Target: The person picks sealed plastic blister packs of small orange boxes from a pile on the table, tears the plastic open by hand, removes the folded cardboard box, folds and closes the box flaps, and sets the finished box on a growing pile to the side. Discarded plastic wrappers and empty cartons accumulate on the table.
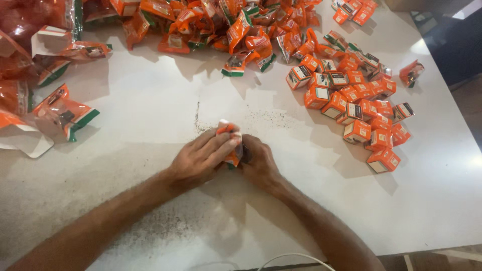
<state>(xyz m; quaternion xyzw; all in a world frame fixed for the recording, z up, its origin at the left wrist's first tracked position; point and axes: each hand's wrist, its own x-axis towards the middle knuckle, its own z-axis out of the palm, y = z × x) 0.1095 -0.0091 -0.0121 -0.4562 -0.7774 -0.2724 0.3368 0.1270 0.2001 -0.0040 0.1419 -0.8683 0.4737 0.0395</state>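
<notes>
1. A small orange-and-white plastic packet (231, 142) sits between both hands near the middle of the white surface (150, 110). Only its upper white corner and a strip of orange near its lower edge show; the rest is covered by fingers.
2. The left hand (201, 158) lies over the packet from the left, fingers pressed along its face and closed on it.
3. The right hand (258, 160) meets it from the right, curled against the packet's edge. Its fingertips are tucked under and hidden, so the exact grip cannot be made out, though it presses on the packet. The two hands are together, touching around it.
4. Both forearms run from the near edge; the left one is cut off at the near left corner.
5. Fine dark specks are scattered on the surface just beyond the hands and near the left forearm.
6. To the right lies a pile of small orange cardboard boxes (354, 98), tumbled at all angles, some with white faces showing.
7. Along the far edge a heap of orange plastic packets with green and white ends (236, 30) spreads across, partly cut off by the top of the frame.
8. At the far left, larger clear orange-tinted bags (63, 113) lie crumpled, cut off at the left edge.
9. A thin white cable (291, 257) curves at the near edge, only partly in view.
</notes>
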